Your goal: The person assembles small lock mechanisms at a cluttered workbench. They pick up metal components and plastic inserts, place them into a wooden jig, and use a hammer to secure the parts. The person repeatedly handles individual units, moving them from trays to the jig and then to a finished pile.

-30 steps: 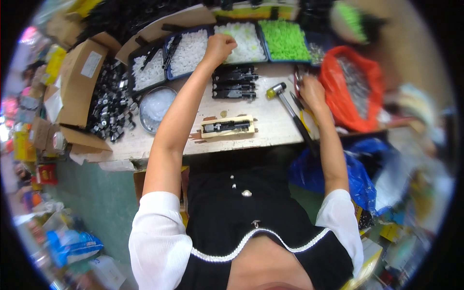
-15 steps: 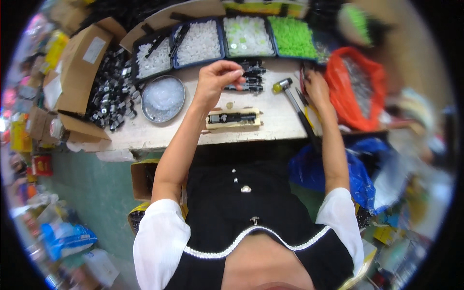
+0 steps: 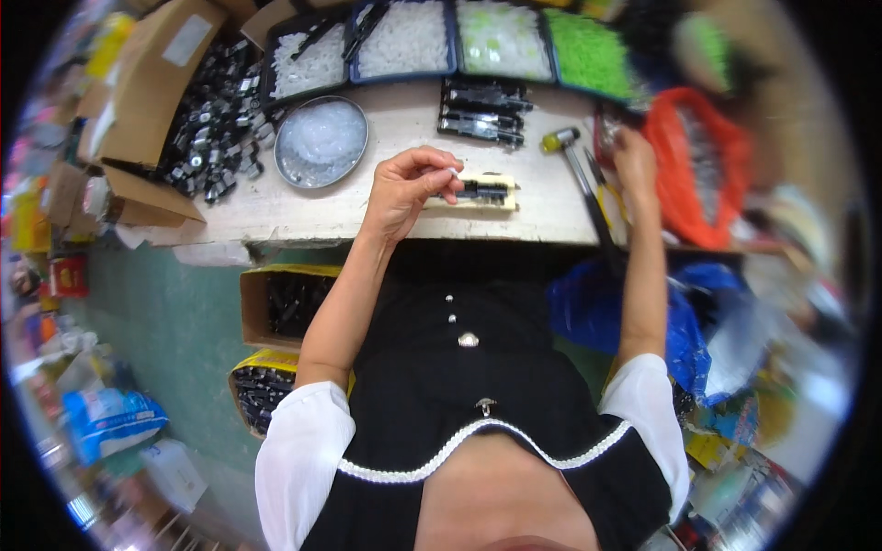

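My left hand [image 3: 404, 193] is closed in a pinch, with a small white piece [image 3: 455, 172] at the fingertips. It hovers over the left part of a pale wooden fixture [image 3: 501, 200], hiding some of it. A black part [image 3: 484, 191] lies in that fixture. Farther right, my right hand [image 3: 634, 161] reaches down beside an orange-red bag [image 3: 673, 188] of small pieces; its fingers are blurred and partly hidden. Just left of its wrist lie a hammer [image 3: 581, 174] with a yellow-tipped head and a yellow-handled tool [image 3: 608, 197].
Several black assemblies [image 3: 482, 115] lie behind the fixture. Trays of white pieces [image 3: 404, 41] and green pieces [image 3: 588, 55] line the back. A round metal dish [image 3: 365, 151] stands left, near a cardboard box [image 3: 165, 83] and a heap of black and silver parts [image 3: 216, 133].
My left hand has come down nearer to me, from beside the black assemblies to over the fixture. My right hand stays beside the orange-red bag. The whole view has shifted a little.
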### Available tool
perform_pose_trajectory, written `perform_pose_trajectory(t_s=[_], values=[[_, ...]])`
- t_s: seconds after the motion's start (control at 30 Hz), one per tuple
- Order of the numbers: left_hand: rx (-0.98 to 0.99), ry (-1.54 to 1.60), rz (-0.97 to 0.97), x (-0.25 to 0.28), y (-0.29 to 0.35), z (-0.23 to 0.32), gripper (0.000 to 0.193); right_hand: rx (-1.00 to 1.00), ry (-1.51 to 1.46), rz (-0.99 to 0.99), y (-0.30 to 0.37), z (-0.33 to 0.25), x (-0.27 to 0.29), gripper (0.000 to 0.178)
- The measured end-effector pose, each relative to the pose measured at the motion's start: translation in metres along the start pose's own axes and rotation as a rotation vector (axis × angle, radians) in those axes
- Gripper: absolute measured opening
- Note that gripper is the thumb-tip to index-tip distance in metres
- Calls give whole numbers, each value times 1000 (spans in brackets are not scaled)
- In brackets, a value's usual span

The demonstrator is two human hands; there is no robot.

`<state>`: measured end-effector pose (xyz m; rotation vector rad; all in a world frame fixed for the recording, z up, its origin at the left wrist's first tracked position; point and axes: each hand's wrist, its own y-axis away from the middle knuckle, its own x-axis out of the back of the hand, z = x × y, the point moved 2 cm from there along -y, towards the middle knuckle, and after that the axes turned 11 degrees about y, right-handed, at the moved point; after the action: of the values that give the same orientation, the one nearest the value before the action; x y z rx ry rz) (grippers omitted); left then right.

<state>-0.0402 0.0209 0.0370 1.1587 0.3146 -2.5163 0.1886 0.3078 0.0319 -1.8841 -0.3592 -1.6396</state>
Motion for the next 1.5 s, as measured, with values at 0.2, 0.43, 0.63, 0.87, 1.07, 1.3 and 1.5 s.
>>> perform_pose_trajectory(t_s=[0.2,0.43,0.63,0.87,1.07,1.3,1.5], values=[[-2,35,-98,-8,6,-8,10,200,-704,-223,27,-84,45,10],[15,-21,-112,-10,15,-10,10,730,-944,-226,54,-170,80,9],[19,-37,-128,-12,18,-10,10,796,-955,-272,55,-182,74,9],[-40,-67,-118,-16,21,-8,7,779,-1066,-433,49,-185,69,10],[-112,-182,-57,-9,23,-5,7,567,-1119,-398,57,-195,65,11],[-242,-340,40,-9,24,-6,8,595,-867,75,71,-198,63,11],[-354,-645,34,-13,22,-7,11,622,-764,66,78,-196,61,12]])
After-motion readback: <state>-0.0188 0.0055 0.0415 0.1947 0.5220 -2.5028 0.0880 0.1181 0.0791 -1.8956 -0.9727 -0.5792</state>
